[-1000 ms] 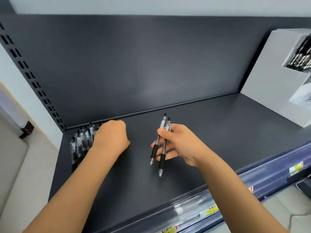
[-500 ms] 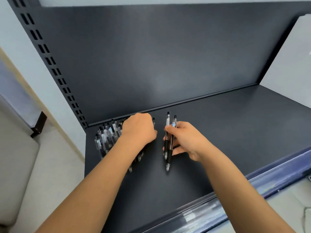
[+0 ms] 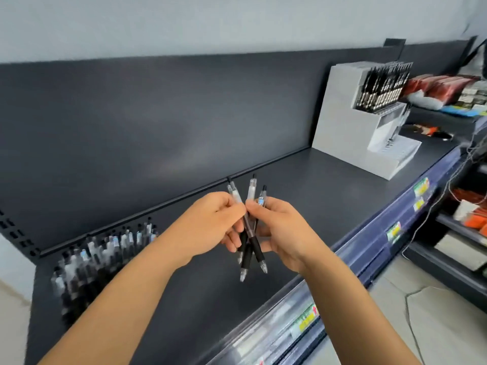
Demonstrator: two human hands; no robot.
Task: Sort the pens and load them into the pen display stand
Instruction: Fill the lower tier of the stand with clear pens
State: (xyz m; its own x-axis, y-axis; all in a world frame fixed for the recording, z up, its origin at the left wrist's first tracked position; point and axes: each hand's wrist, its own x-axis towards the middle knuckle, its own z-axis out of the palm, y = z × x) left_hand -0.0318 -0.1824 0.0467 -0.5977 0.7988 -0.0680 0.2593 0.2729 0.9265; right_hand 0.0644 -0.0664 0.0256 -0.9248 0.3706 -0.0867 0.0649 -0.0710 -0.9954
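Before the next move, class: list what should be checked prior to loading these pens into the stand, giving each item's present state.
1. Clear-barrelled pens with black grips gripped by left hand and right hand: ok.
2. Pens lying parallel: not ok, they cross.
3. Tips all pointing down: ok.
4. White stepped display stand upright on dark grey shelf: ok.
5. Free slots in its lower tiers: cannot tell.

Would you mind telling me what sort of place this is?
Most likely a shop aisle: a dark metal shelf with price tags along its front edge, a white pen display stand, and packaged goods beyond.
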